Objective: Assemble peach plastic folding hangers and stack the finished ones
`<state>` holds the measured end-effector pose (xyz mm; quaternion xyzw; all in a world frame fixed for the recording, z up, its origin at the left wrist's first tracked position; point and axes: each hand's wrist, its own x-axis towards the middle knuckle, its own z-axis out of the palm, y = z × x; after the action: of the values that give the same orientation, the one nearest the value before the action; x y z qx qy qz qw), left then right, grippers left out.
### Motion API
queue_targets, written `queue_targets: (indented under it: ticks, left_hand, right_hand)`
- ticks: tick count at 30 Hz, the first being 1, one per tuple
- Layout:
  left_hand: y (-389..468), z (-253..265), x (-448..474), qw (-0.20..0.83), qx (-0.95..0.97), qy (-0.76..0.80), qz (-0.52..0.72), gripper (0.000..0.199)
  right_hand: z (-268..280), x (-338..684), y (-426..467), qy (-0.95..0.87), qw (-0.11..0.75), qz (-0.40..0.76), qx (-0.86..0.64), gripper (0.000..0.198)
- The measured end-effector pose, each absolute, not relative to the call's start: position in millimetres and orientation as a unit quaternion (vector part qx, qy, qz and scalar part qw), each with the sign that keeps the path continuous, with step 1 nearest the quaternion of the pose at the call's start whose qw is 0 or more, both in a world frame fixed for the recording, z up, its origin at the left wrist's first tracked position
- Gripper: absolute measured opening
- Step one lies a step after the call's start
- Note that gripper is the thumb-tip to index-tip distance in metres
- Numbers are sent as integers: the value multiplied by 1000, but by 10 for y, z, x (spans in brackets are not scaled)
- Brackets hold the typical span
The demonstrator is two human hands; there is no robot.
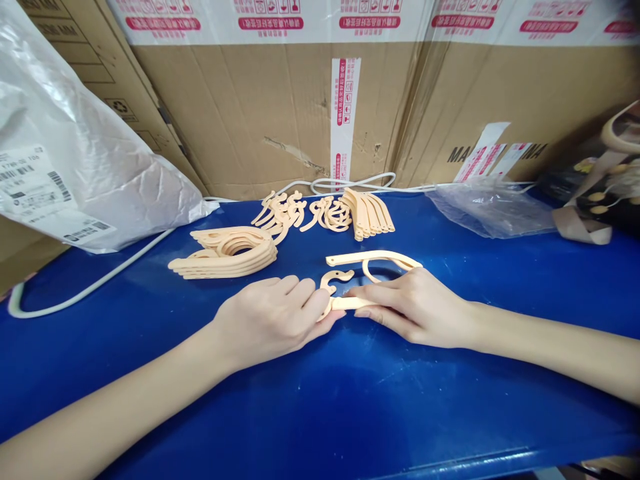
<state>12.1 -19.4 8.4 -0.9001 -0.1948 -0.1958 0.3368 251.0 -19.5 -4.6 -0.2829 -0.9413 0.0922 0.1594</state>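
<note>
My left hand [273, 320] is closed, its thumb and fingers pinching the lower end of a cream plastic hanger hook [327, 283]. From the right, my right hand [415, 307] grips a cream hanger arm [350, 303] whose end meets the base of the hook; the fingers hide part of the joint. Just beyond my right hand lies another hanger arm [367, 257] with a curved piece below it. A stack of folded hangers [225, 257] rests to the left. Farther back are a pile of loose hooks [283, 210] and a bundle of hanger arms [370, 213].
Cardboard boxes [240, 113] wall off the back of the blue table [320, 413]. A white plastic parcel bag [100, 167] stands at the left, near a white cable [95, 293]. Clear plastic film [495, 207] and a dark bag with a beige strap [583, 230] lie at the right.
</note>
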Motion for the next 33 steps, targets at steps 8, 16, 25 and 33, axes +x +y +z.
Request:
queue_targets:
  ticks: [8, 16, 25, 33]
  left_hand:
    - [-196, 70, 100, 306, -912, -183, -204, 32]
    - [-198, 29, 87, 216, -948, -134, -189, 37]
    - [-335, 0, 137, 188, -946, -161, -210, 21]
    - [-313, 81, 134, 214, -928, -186, -240, 21]
  right_hand:
    - [-49, 2516, -210, -950, 167, 58, -258, 34]
    - [-47, 2502, -243, -971, 152, -37, -183, 35]
    - [-23, 2485, -255, -953, 236, -49, -181, 29]
    - [65, 2539, -242, -848, 381, -13, -367, 16]
